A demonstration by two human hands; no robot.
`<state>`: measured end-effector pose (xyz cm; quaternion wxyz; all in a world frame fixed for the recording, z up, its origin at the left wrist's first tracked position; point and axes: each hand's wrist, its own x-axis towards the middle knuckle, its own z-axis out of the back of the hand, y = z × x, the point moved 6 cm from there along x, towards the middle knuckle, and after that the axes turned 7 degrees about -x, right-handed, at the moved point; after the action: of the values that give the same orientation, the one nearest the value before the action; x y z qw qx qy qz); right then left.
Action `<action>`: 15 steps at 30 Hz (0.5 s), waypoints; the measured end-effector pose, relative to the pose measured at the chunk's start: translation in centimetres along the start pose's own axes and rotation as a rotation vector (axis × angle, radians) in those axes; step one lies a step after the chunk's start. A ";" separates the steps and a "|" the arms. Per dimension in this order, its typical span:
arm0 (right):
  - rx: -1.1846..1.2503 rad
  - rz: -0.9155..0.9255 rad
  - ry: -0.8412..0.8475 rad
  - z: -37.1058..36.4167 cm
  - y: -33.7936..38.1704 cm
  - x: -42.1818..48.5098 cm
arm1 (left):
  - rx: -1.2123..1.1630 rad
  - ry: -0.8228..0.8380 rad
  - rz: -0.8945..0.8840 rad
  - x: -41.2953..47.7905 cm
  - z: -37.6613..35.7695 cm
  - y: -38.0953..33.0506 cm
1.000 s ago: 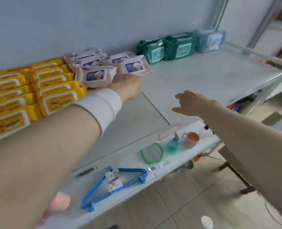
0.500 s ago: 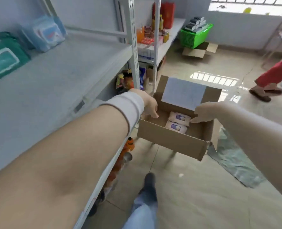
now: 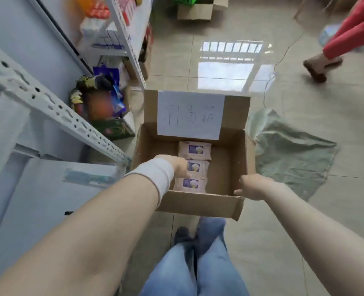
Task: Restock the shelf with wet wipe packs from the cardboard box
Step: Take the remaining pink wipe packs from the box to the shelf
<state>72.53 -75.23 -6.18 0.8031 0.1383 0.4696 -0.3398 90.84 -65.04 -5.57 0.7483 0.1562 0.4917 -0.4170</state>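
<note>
An open cardboard box (image 3: 200, 207) stands on the floor in front of my feet, with a white handwritten paper sheet (image 3: 190, 115) on its rear flap. Three pink wet wipe packs lie in a row inside: the far pack (image 3: 195, 149), the middle pack (image 3: 197, 167) and the near pack (image 3: 190, 184). My left hand (image 3: 175, 165), with a white wristband, reaches into the box and touches the left edge of the middle pack; no grip shows. Over the box's near right corner hovers my right hand (image 3: 252, 186), fingers apart, holding nothing. The white metal shelf (image 3: 38, 189) is at the left.
A slotted white shelf post (image 3: 55, 112) slants across the left. Snack bags and boxes (image 3: 104, 107) sit on the floor under the shelf. A green cloth (image 3: 290, 152) lies right of the box. Another person's legs in red (image 3: 347, 37) pass at the top right.
My view swung from the stocked shelf down to the box on the floor. Both hands left the shelf and moved to the box; my left hand now reaches the packs inside.
</note>
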 end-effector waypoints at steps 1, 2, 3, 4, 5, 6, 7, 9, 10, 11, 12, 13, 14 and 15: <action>0.039 0.006 0.023 -0.4 0.2 1.9 | -0.038 0.021 -0.008 2.1 -0.1 0.1; 0.073 0.015 0.058 -0.9 0.6 3.8 | -0.086 0.047 -0.012 4.0 -0.5 0.3; 0.105 0.023 0.091 -1.5 1.0 5.7 | -0.147 0.067 -0.007 5.8 -0.9 0.7; 0.135 0.026 0.115 -2.2 1.4 7.8 | -0.212 0.080 0.005 7.7 -1.4 1.3; 0.168 0.029 0.146 -3.0 2.0 9.9 | -0.283 0.092 0.020 9.9 -1.9 2.0; 0.206 0.037 0.185 -4.0 2.6 12.1 | -0.368 0.098 0.047 12.1 -2.6 2.9; 0.255 0.046 0.221 -5.3 3.5 14.4 | -0.453 0.090 0.083 14.6 -3.3 3.8; 0.368 0.036 0.277 -8.4 5.2 19.7 | -0.564 0.026 0.141 21.0 -4.4 5.8; 0.416 0.026 0.301 -10.1 5.9 22.5 | -0.609 -0.027 0.170 24.3 -4.6 6.7; 0.455 0.019 0.326 -11.7 6.6 25.3 | -0.664 -0.089 0.202 27.6 -4.7 7.6; 0.489 0.007 0.348 -13.3 7.2 27.7 | -0.723 -0.150 0.219 30.8 -4.8 8.2; 0.530 -0.012 0.357 -14.7 7.7 30.1 | -0.785 -0.202 0.225 34.0 -4.8 8.7; 0.577 -0.031 0.368 -15.9 8.2 32.2 | -0.847 -0.240 0.240 36.8 -4.9 9.0; 0.631 -0.047 0.372 -16.7 8.6 34.0 | -0.899 -0.276 0.270 39.2 -5.0 9.3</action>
<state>78.53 -74.04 -44.52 0.6137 0.4280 0.4828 -0.4550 101.65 -74.59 -43.48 0.8472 -0.1768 0.4946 -0.0795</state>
